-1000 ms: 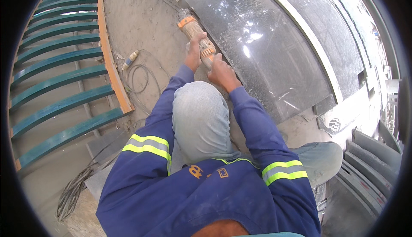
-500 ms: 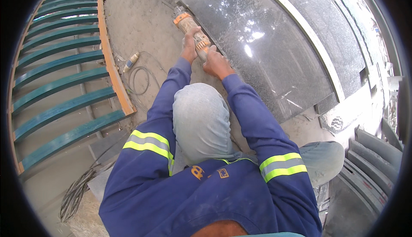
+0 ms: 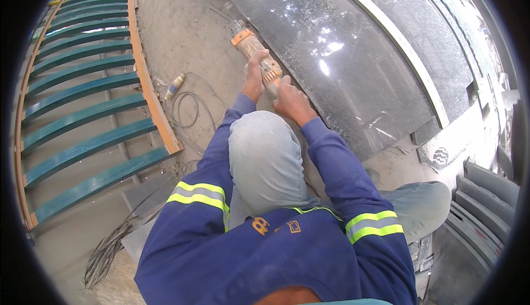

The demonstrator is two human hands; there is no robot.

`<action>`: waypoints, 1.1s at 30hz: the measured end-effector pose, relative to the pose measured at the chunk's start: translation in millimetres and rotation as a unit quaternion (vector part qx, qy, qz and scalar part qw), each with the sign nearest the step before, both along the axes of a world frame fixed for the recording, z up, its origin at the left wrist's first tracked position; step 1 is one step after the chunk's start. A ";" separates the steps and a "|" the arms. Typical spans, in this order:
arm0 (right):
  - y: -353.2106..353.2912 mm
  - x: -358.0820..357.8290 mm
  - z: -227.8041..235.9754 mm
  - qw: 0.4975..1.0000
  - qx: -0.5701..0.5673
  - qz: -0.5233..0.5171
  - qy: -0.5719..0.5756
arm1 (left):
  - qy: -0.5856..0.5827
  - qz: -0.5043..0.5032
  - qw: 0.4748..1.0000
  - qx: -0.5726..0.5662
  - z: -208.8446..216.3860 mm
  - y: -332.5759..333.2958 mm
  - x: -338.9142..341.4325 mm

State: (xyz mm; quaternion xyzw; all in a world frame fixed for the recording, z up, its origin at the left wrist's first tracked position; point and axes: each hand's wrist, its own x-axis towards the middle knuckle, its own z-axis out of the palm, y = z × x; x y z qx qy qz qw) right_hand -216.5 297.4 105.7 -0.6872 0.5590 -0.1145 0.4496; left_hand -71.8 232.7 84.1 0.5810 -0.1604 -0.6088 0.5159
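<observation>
A dusty orange and grey angle grinder lies slantwise along the left edge of a dark polished stone slab. Its head is at the far end, close to the slab's edge; whether it touches cannot be made out. My left hand wraps round the middle of the body. Further back, my right hand is closed on the rear end, near the slab's edge. Both arms reach forward, one on each side of my raised knee.
On the left runs a long rack with green slats and an orange side rail. A plug connector and grey cable lie on the dusty ground, with more coiled cable at lower left. Stone strips are stacked at right.
The grinder and both hands have drawn a little toward me along the slab's edge. My view has shifted slightly as well. Both hands keep their hold.
</observation>
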 end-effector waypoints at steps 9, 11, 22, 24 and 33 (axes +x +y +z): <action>-24.6 12.7 -5.4 1.000 -0.002 0.002 -0.002 | 0.019 0.006 1.000 -0.001 -15.6 -25.6 16.0; -35.6 21.3 -10.2 1.000 -0.011 -0.002 -0.011 | 0.020 0.005 1.000 -0.006 -17.6 -36.2 25.5; -37.8 24.5 -8.1 1.000 -0.021 -0.006 -0.021 | 0.043 -0.014 0.999 -0.007 -10.8 -39.2 28.6; -29.3 14.6 -5.4 1.000 -0.018 -0.011 -0.019 | 0.036 -0.014 0.999 -0.003 -7.3 -30.8 16.8; 9.2 -7.2 -1.6 1.000 -0.008 -0.012 -0.011 | 0.011 -0.007 1.000 0.013 -5.7 8.0 -5.3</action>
